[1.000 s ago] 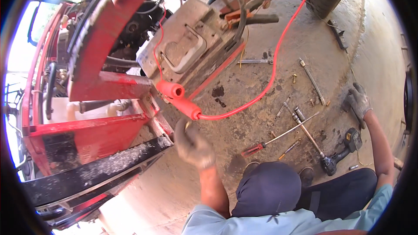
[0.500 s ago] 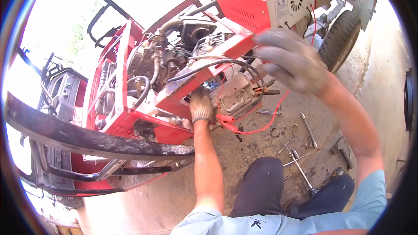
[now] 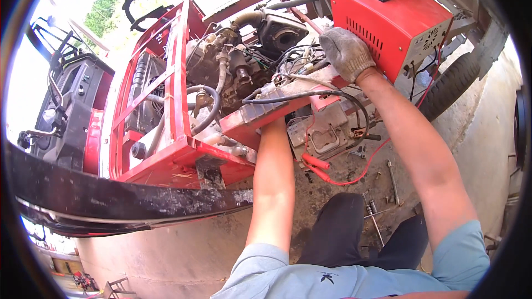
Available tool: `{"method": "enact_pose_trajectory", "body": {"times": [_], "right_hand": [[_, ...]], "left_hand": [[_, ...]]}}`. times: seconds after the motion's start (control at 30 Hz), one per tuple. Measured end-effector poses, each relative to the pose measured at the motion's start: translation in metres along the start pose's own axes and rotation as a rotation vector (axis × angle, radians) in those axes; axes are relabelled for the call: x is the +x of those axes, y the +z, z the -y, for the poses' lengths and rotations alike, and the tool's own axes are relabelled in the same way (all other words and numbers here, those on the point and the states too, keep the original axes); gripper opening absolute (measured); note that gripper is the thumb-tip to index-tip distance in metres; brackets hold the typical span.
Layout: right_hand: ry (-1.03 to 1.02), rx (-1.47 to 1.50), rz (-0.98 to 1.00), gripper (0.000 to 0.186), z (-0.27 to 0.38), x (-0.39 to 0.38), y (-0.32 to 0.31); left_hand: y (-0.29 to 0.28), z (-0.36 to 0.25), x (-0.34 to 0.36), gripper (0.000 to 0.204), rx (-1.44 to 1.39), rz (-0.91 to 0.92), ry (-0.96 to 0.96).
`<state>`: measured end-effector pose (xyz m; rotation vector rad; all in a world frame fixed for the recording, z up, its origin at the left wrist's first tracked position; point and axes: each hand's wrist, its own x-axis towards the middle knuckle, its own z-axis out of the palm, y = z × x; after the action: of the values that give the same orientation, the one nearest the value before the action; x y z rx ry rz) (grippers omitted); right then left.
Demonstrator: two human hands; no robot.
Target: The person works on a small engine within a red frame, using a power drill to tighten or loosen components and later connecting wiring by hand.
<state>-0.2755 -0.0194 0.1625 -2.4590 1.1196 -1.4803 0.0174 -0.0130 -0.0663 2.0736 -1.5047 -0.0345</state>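
My left forearm (image 3: 271, 177) reaches up beneath a red frame beam (image 3: 266, 112); the beam hides the hand, so its fingers and whatever they touch do not show. My right hand (image 3: 346, 53), in a dirty grey work glove, is closed over the red frame beside the red metal box, its fingertips out of sight. Between my arms lies a grey battery-like block (image 3: 324, 133) with a moulded handle. A black cable (image 3: 302, 97) loops over the beam to a clamp (image 3: 359, 133) by the block. Red insulated clip handles (image 3: 316, 161) hang at its near edge.
The red metal box (image 3: 388, 22) with vents and a carry handle stands on the frame. Behind the beam is a dirty engine (image 3: 221, 66) with hoses. A black curved bar (image 3: 127, 191) crosses at left. A wheel (image 3: 451, 86) stands right; wrenches (image 3: 393, 182) lie on the floor.
My right hand has moved from the air onto the frame beside the red box. My left hand has gone deeper under the beam, out of sight. The view has shifted.
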Motion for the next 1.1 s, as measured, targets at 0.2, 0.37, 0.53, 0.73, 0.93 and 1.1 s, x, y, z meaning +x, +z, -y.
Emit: {"method": "enact_pose_trajectory", "body": {"times": [0.2,0.37,0.53,0.73,0.93,1.1], "right_hand": [[0.0,-0.02,0.059,0.036,0.003,0.003,-0.002],[0.004,-0.025,0.058,0.036,0.003,0.003,-0.003],[-0.014,-0.02,0.059,0.035,0.007,0.005,-0.001],[-0.002,-0.061,0.078,0.034,0.004,0.002,-0.004],[-0.012,-0.06,0.113,0.036,0.008,0.003,-0.005],[0.01,-0.066,0.131,0.038,0.006,0.003,-0.005]], "left_hand": [[0.037,0.021,0.025,0.041,-0.023,0.023,-0.053],[0.067,0.035,0.054,0.043,-0.038,0.026,-0.063],[0.077,0.068,0.079,0.045,-0.03,0.01,-0.07],[0.077,0.051,0.069,0.044,-0.042,0.02,-0.091],[0.064,0.042,0.065,0.042,-0.035,0.021,-0.107],[0.065,0.035,0.063,0.041,-0.041,0.01,-0.116]]}}
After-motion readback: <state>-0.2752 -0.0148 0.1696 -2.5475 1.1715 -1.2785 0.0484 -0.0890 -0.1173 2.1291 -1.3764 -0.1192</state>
